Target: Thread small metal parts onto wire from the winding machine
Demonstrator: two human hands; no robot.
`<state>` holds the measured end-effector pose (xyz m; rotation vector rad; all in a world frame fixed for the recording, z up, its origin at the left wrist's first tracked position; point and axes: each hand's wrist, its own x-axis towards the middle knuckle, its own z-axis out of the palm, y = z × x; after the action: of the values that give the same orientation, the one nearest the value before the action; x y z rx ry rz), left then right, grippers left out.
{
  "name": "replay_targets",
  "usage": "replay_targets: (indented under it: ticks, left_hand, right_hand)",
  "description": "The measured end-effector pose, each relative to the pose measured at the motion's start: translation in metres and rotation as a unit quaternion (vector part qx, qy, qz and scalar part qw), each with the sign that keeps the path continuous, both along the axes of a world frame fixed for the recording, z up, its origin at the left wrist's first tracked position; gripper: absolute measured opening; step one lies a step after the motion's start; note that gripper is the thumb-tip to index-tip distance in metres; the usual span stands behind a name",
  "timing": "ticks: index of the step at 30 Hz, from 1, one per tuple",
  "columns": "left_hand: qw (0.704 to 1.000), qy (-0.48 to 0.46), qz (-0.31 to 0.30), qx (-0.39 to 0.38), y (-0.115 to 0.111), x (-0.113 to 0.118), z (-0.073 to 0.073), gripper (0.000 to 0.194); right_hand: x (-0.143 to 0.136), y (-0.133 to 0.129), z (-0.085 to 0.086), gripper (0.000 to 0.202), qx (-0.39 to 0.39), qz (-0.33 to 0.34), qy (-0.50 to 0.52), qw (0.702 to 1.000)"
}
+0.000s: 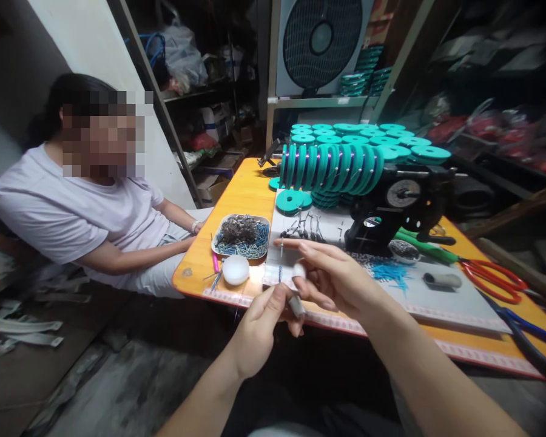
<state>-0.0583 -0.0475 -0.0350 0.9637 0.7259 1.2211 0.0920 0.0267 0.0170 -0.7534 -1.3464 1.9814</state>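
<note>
My left hand (264, 318) is closed in a pinch above the table's front edge. Between its thumb and fingers stands a thin blue ribbed piece (280, 274). Just above that piece, my right hand (334, 273) has its fingers apart. Its outstretched index fingertip is beside or touching a slim metallic piece (281, 246); I cannot tell whether the two pieces are joined. White wrapping (299, 271) shows on a finger. To the left, a tray (213, 243) holds many small blue and dark pieces, near a white rounded object (235, 270).
Teal spools (332, 167) line a black machine (386, 203); more lie behind. Red-handled scissors (495, 279), blue-handled pliers (528, 331) and blue strands (389, 273) lie rightward. A person (73, 194) sits at left. A box fan (321, 39) stands behind.
</note>
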Motion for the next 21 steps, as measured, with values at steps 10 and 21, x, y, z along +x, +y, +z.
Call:
replay_targets:
  ticks: [10,21]
  left_hand:
    - [0.969,-0.201,-0.128,-0.059,-0.004,0.004,0.002,0.044]
    - [0.928,-0.283,-0.176,-0.165,-0.045,0.012,-0.03,0.059]
  right_hand:
    - [-0.022,0.008,-0.011,0.042,-0.129,0.042,0.099,0.986]
    - [-0.016,0.007,-0.013,0.045,-0.128,-0.013,0.084,0.988]
